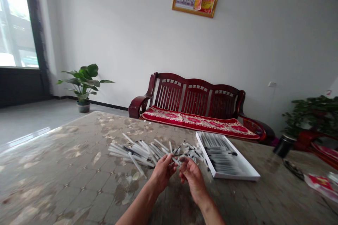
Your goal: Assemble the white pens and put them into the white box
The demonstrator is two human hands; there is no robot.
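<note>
Between my two hands is a slim whitish tube (176, 161), possibly a pen barrel; its exact kind does not show. My left hand (162, 173) pinches one end of it between thumb and fingers. At the other end, the closed fingers of my right hand (192, 175) grip it, with a dark smudge on the thumb. Just beyond my left hand lies a loose pile of long whitish tubes (139, 151), some with dark parts. A heap of shorter white pieces (192, 152) lies behind my right hand. To the right, a shallow white box (237, 176) holds rows of dark-and-clear slim pieces.
The patterned table (79, 168) spreads around my hands. At its right are a black cup (284, 146), a dark cord or strap (293, 169) and a red-and-white packet (320, 184). Beyond the table stand a red wooden bench (195, 95) and a potted plant (83, 84).
</note>
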